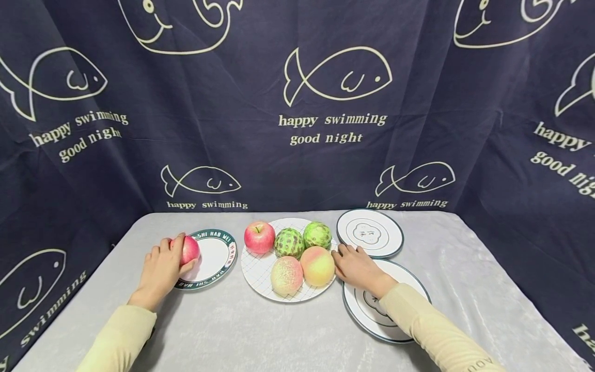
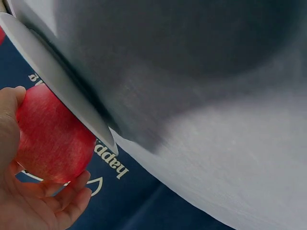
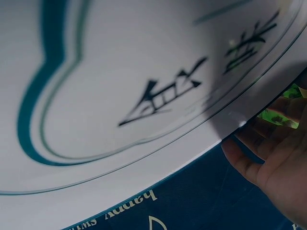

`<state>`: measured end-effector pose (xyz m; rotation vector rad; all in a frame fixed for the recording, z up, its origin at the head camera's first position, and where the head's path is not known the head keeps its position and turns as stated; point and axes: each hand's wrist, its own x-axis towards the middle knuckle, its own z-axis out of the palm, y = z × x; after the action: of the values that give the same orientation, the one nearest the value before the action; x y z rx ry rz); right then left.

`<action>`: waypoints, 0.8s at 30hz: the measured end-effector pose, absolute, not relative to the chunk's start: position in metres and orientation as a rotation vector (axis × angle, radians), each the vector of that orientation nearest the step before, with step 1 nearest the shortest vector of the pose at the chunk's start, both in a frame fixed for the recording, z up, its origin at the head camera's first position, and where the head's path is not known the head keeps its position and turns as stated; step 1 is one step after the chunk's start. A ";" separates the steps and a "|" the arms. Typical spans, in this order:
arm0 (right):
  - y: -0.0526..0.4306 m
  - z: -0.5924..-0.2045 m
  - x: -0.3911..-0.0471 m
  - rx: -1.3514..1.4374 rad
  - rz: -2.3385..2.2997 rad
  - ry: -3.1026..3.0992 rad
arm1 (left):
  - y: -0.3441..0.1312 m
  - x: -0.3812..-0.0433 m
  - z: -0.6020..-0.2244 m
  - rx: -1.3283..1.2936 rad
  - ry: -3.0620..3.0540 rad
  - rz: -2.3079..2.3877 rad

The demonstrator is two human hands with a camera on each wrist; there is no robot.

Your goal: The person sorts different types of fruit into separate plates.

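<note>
My left hand [image 1: 160, 266] grips a red apple [image 2: 55, 134], thumb and fingers round its sides, at the left part of a green-rimmed plate [image 1: 216, 261]. On the white middle plate [image 1: 255, 281] are another red apple [image 1: 259, 237], two green custard apples [image 1: 289, 243] [image 1: 317, 235], a speckled peach [image 1: 286, 275] and a smoother yellow-pink peach [image 1: 318, 266]. My right hand [image 1: 360, 268] is at this plate's right edge, its loosely bent fingers beside the smoother peach and the right custard apple. In the right wrist view, green fruit [image 3: 278, 117] shows behind those fingers.
Two white plates with dark rims stand on the right: one farther back [image 1: 369, 227], one nearer [image 1: 367, 318] under my right forearm. A grey cloth [image 1: 260, 336] covers the table. Dark blue fish-print curtains [image 1: 334, 170] rise behind it and at both sides.
</note>
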<state>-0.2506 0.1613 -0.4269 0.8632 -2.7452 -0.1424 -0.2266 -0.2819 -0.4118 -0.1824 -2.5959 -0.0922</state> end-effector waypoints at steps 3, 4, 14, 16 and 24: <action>0.161 -0.426 -0.250 0.867 -0.139 -2.739 | -0.282 -0.226 -0.412 -0.169 -2.609 -0.094; 0.161 -0.426 -0.250 0.867 -0.138 -2.738 | -0.282 -0.226 -0.412 -0.166 -2.614 -0.097; 0.161 -0.427 -0.250 0.859 -0.140 -2.756 | -0.279 -0.226 -0.412 -0.160 -2.623 -0.139; 0.161 -0.427 -0.250 0.856 -0.147 -2.759 | -0.279 -0.227 -0.412 -0.154 -2.625 -0.147; 0.161 -0.427 -0.251 0.854 -0.139 -2.771 | -0.277 -0.229 -0.414 -0.123 -2.646 -0.161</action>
<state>-0.2509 0.1608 -0.4270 0.8536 -2.7713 -0.1386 -0.2291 -0.2773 -0.4145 -0.1227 -2.6458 -0.1613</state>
